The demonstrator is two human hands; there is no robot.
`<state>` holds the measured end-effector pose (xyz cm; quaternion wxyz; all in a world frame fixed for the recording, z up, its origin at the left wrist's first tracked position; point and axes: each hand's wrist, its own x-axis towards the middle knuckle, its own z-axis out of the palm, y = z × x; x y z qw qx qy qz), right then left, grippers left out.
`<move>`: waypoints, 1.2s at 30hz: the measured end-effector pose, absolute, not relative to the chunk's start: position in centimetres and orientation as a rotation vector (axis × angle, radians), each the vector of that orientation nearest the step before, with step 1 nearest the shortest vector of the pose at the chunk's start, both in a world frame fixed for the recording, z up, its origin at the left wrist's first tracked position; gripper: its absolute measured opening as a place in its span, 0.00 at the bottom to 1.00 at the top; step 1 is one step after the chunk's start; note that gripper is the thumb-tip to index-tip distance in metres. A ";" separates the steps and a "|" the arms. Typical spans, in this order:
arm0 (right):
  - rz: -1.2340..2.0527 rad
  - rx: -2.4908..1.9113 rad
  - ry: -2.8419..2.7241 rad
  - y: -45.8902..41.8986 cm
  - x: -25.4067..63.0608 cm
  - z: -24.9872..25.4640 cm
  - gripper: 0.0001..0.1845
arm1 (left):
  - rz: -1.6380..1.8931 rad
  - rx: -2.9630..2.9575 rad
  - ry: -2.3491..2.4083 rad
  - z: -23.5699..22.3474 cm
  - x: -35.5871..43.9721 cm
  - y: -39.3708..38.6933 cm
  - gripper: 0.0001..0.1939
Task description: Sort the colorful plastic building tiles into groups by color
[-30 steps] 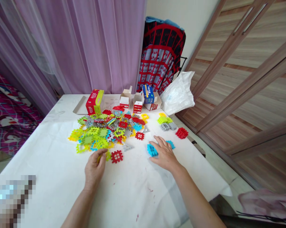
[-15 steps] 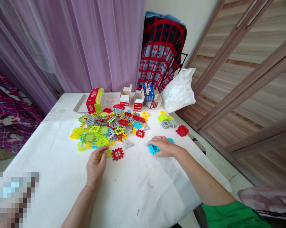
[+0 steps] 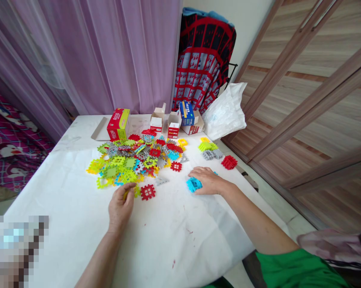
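A heap of flat plastic grid tiles (image 3: 132, 160) in green, yellow, red, grey and blue lies on the white-covered table (image 3: 168, 240). My left hand (image 3: 120, 206) rests just below the heap, fingers curled round a yellow-green tile, with a red grid tile (image 3: 147, 192) beside it. My right hand (image 3: 207, 181) lies over a small stack of blue tiles (image 3: 194, 184), fingers bent down onto them. Small sorted clusters sit to the right: green and grey tiles (image 3: 209, 150) and red tiles (image 3: 229, 162).
Small cardboard boxes stand at the table's far edge: a red-and-green one (image 3: 118, 124), two open white-red ones (image 3: 165, 125) and a blue one (image 3: 186, 113). A white plastic bag (image 3: 225, 114) lies at the far right corner. Purple curtains and a red patterned cloth hang behind.
My right hand has drawn in over the blue tiles and closed on them. The left hand has hardly moved. The view has shifted slightly.
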<state>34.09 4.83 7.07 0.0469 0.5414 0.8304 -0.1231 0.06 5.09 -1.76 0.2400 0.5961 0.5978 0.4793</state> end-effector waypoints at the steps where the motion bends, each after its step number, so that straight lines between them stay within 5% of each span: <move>1: -0.365 1.652 2.542 4.8 34.1 7.0 0.31 | 1.312 1.632 1.636 -1.8 0.1 5.1 0.17; 36: -0.323 1.676 2.581 3.8 34.1 8.5 0.26 | 1.300 1.608 1.637 -1.8 0.1 5.1 0.17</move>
